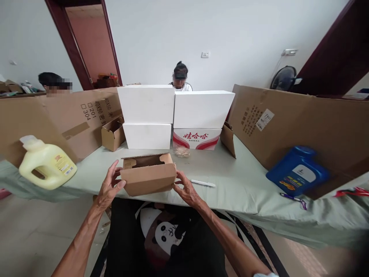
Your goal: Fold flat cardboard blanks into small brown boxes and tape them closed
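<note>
A small brown cardboard box (pixel 148 177) with its top flaps open rests at the near edge of the table (pixel 236 184). My left hand (pixel 108 186) grips its left end, thumb on the front face and fingers curled round the side. On the box's right end my right hand (pixel 186 189) is closed, fingertips pressed against the corner. A white pen (pixel 202 183) lies on the cloth just right of my right hand.
A yellow jug (pixel 46 163) lies at the left, a blue jug (pixel 298 171) at the right. White boxes (pixel 147 104) and a red-printed carton (pixel 196 139) stand behind, beside another open brown box (pixel 113 133). Cardboard sheets (pixel 302 119) wall both sides. Two people sit beyond.
</note>
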